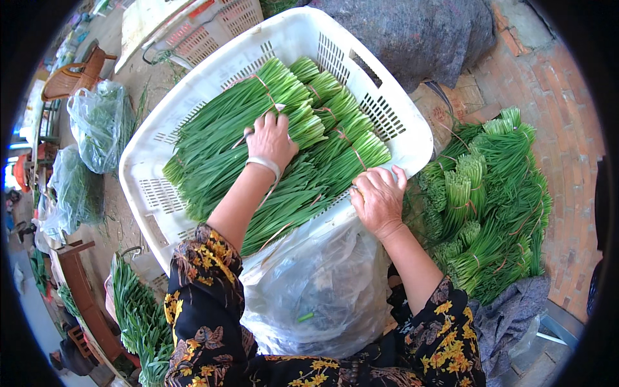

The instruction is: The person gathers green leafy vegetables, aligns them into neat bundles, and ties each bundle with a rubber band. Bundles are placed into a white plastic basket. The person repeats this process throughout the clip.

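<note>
Before me is a white perforated plastic basket (145, 130), its near rim over a clear plastic sheet (319, 290) that covers my lap. Tied bundles of long green garlic chives (217, 121) lie inside in layers, their cut ends towards the right and far side. My left hand (270, 138) rests on the upper bundle, fingers bent over the stalks near a tie; whether it grips them cannot be told. My right hand (379, 196) curls over the basket's near right rim, its fingertips close to the cut ends of a lower bundle.
More tied bundles of chives (503, 193) are heaped on the brick floor at right, beside a grey cloth (512, 309). A large cloth-covered bulk (406, 34) stands beyond the basket. At left are plastic bags of greens (99, 126), leafy greens (140, 309) and a wicker chair (80, 75).
</note>
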Action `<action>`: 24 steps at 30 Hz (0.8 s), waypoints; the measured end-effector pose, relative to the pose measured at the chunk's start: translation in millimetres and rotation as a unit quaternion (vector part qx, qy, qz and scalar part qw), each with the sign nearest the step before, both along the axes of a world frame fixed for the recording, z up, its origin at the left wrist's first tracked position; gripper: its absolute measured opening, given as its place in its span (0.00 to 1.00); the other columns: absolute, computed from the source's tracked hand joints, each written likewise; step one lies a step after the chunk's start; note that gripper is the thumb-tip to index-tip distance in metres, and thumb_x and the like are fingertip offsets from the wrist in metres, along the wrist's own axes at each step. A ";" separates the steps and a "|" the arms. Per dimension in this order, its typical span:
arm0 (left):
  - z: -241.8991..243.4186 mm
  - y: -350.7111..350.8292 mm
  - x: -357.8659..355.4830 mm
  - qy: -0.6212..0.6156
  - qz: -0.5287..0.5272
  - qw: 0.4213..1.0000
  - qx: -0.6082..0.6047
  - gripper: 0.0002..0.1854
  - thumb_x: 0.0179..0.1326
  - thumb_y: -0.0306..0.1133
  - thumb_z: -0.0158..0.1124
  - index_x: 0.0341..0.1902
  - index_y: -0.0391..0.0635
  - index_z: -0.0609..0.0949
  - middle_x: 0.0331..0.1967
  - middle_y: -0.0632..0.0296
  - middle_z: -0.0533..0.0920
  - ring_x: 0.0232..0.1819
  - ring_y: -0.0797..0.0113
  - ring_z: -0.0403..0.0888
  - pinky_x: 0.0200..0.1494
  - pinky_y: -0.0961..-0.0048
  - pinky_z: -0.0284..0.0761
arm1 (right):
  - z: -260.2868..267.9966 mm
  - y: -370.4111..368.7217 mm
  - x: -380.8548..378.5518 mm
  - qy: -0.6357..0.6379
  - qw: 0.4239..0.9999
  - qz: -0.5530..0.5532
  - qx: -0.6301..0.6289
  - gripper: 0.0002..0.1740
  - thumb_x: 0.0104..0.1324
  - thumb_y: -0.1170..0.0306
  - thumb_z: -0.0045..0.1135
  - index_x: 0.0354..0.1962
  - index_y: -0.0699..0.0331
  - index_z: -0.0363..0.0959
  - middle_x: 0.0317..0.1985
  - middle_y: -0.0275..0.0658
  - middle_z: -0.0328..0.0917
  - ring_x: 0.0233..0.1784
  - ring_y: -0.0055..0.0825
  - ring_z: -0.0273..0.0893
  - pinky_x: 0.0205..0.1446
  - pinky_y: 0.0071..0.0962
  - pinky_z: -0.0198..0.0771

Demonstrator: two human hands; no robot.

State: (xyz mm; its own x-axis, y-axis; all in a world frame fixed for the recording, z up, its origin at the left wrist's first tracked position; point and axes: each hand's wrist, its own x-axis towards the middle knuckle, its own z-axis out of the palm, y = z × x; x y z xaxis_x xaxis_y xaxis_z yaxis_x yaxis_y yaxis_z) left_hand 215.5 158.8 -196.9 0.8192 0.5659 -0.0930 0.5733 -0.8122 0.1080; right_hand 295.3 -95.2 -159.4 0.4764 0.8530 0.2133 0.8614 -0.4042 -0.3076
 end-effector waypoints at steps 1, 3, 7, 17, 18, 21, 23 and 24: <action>-1.0 5.3 13.7 -0.037 -0.001 0.999 0.016 0.35 0.51 0.49 0.70 0.60 0.46 0.71 0.60 0.50 0.71 0.64 0.46 0.67 0.62 0.42 0.64 | -1.4 -0.9 -0.1 0.001 1.000 0.002 -0.004 0.08 0.59 0.62 0.58 0.33 0.54 0.75 0.38 0.28 0.77 0.54 0.31 0.72 0.68 0.51 0.45; -12.1 18.5 48.0 -0.128 0.009 0.990 0.057 0.36 0.55 0.54 0.67 0.61 0.43 0.71 0.62 0.50 0.71 0.66 0.47 0.65 0.64 0.44 0.61 | -5.3 -1.9 0.6 -0.005 1.000 0.000 0.025 0.08 0.58 0.60 0.59 0.31 0.54 0.74 0.38 0.28 0.77 0.53 0.30 0.72 0.68 0.51 0.47; -41.8 29.9 95.8 -0.124 0.119 0.985 -0.029 0.48 0.52 0.64 0.65 0.69 0.42 0.66 0.70 0.48 0.64 0.73 0.48 0.56 0.70 0.35 0.50 | -10.0 -3.0 -0.2 -0.043 0.999 0.002 0.012 0.09 0.58 0.60 0.59 0.33 0.54 0.75 0.39 0.30 0.77 0.55 0.30 0.72 0.67 0.53 0.50; -82.4 -2.1 84.0 -0.168 0.093 0.981 0.032 0.50 0.54 0.65 0.61 0.69 0.37 0.64 0.69 0.41 0.62 0.73 0.41 0.52 0.71 0.35 0.40 | 2.1 -4.6 -2.9 0.018 0.999 0.014 -0.036 0.06 0.57 0.66 0.60 0.33 0.55 0.77 0.40 0.30 0.79 0.53 0.31 0.73 0.72 0.47 0.43; -84.9 6.7 85.4 -0.176 0.096 0.979 0.040 0.50 0.53 0.65 0.62 0.69 0.37 0.65 0.68 0.42 0.63 0.72 0.43 0.53 0.71 0.37 0.41 | 3.2 -4.5 -2.3 0.011 0.999 0.026 -0.030 0.06 0.57 0.66 0.60 0.33 0.55 0.76 0.39 0.30 0.79 0.52 0.31 0.73 0.72 0.47 0.44; -87.2 23.2 86.1 -0.163 0.091 0.982 -0.009 0.49 0.53 0.63 0.63 0.68 0.38 0.65 0.66 0.45 0.64 0.71 0.46 0.55 0.71 0.37 0.43 | 6.0 -1.9 1.1 0.017 0.997 0.043 -0.056 0.05 0.57 0.67 0.60 0.32 0.55 0.76 0.36 0.30 0.78 0.49 0.31 0.73 0.70 0.47 0.47; -84.7 28.2 87.4 -0.170 0.089 0.981 -0.022 0.48 0.53 0.63 0.64 0.68 0.39 0.65 0.65 0.46 0.65 0.70 0.47 0.56 0.71 0.37 0.43 | 7.1 1.0 3.4 0.012 0.996 0.058 -0.074 0.05 0.57 0.67 0.60 0.31 0.55 0.76 0.34 0.30 0.77 0.45 0.31 0.73 0.67 0.47 0.51; -82.7 29.1 87.4 -0.177 0.095 0.979 -0.013 0.47 0.53 0.62 0.64 0.68 0.39 0.65 0.64 0.48 0.66 0.70 0.48 0.57 0.71 0.38 0.43 | 7.0 2.8 3.9 0.016 0.994 0.063 -0.090 0.04 0.57 0.67 0.60 0.31 0.55 0.75 0.33 0.30 0.77 0.44 0.31 0.73 0.66 0.46 0.52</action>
